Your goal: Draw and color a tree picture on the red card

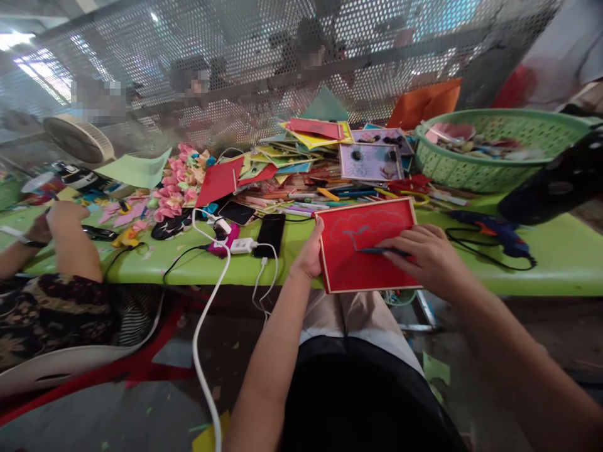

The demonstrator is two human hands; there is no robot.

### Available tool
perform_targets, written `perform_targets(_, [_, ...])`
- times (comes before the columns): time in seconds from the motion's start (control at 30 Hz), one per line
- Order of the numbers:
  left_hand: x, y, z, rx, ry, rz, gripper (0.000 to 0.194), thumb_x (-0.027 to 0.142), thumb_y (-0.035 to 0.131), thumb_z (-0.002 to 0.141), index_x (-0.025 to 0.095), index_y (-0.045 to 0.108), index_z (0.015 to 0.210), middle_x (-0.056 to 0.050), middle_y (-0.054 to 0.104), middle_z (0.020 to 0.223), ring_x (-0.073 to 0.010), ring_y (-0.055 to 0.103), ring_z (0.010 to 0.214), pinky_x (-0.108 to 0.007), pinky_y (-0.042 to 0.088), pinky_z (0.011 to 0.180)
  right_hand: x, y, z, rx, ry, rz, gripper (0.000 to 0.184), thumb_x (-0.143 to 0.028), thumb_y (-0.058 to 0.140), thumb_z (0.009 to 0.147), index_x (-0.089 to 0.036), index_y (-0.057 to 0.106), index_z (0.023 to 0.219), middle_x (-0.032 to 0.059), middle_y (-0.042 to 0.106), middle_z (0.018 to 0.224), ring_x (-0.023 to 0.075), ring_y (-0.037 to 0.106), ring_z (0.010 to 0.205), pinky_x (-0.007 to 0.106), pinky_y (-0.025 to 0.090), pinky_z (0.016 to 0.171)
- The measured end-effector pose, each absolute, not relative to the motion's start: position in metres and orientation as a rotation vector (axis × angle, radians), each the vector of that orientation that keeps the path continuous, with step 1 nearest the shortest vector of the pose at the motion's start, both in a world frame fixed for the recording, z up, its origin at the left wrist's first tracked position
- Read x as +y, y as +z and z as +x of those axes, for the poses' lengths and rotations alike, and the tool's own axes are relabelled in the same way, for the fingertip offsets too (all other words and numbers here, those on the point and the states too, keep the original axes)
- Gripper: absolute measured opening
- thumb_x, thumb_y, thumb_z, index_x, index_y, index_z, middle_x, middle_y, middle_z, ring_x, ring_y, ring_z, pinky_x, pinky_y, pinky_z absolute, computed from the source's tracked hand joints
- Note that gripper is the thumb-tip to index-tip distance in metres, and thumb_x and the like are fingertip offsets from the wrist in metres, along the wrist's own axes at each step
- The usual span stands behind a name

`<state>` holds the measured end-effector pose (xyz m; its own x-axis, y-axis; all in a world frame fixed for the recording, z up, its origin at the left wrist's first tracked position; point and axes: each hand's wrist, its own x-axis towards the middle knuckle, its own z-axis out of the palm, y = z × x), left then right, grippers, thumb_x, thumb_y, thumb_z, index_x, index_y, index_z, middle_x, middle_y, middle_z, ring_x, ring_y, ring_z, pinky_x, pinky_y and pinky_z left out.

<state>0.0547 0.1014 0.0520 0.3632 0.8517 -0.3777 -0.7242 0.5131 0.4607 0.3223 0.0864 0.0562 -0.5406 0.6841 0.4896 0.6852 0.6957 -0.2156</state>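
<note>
A red framed board [348,263] leans on the front edge of the green table [556,263], over my lap. My left hand [308,254] grips its left edge, fingers behind it and thumb on the front. My right hand [421,254] rests on the board's right part, closed on a dark pen [377,250] whose tip touches a faint drawn outline on the red surface.
A green basket [494,169] of scraps stands at the back right, a blue glue gun [490,227] in front of it. Coloured paper and cards [325,150] pile in the middle. Phones [271,233] and white cables [207,314] lie left of the board. Another person's arm [70,245] is at the left.
</note>
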Motion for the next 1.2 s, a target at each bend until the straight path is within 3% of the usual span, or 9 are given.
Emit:
perform_targets(0.47, [0.099, 0.059, 0.056, 0.667, 1.019, 0.237, 0.067, 0.064, 0.042, 0.119, 0.013, 0.071, 0.152, -0.017, 0.088, 0.118, -0.0337, 0.083, 0.124, -0.051, 0.062, 0.118, 0.082, 0.05, 0.322, -2.324, 0.003, -1.021, 0.028, -0.038, 0.058, 0.111, -0.03, 0.085, 0.112, 0.0068, 0.085, 0.1, 0.028, 0.076, 0.094, 0.052, 0.053, 0.103])
perform_targets(0.73, [0.1, 0.052, 0.054, 0.682, 1.054, 0.241, 0.065, 0.062, 0.045, 0.119, 0.013, 0.071, 0.154, -0.018, 0.087, 0.123, -0.0334, 0.084, 0.121, -0.05, 0.063, 0.115, 0.075, 0.043, 0.321, -2.333, 0.052, -0.962, 0.025, -0.035, 0.059, 0.112, -0.028, 0.084, 0.113, 0.0047, 0.086, 0.098, 0.0253, 0.078, 0.089, 0.061, 0.05, 0.119])
perform_targets(0.93, [0.101, 0.053, 0.054, 0.666, 1.045, 0.238, 0.066, 0.061, 0.044, 0.12, 0.011, 0.072, 0.151, -0.017, 0.088, 0.114, -0.0304, 0.088, 0.105, -0.045, 0.067, 0.107, 0.071, 0.038, 0.323, -2.342, 0.1, -0.967, 0.023, -0.032, 0.061, 0.111, -0.029, 0.083, 0.116, 0.0042, 0.086, 0.099, 0.0254, 0.078, 0.09, 0.062, 0.05, 0.119])
perform_targets(1.2, [0.103, 0.047, 0.05, 0.646, 1.027, 0.231, 0.068, 0.065, 0.052, 0.116, 0.013, 0.07, 0.155, -0.018, 0.087, 0.121, -0.0323, 0.087, 0.109, -0.048, 0.066, 0.111, 0.062, 0.033, 0.322, -2.345, 0.124, -0.968, 0.022, -0.03, 0.061, 0.11, -0.029, 0.082, 0.117, 0.0036, 0.086, 0.1, 0.0251, 0.079, 0.091, 0.064, 0.047, 0.125])
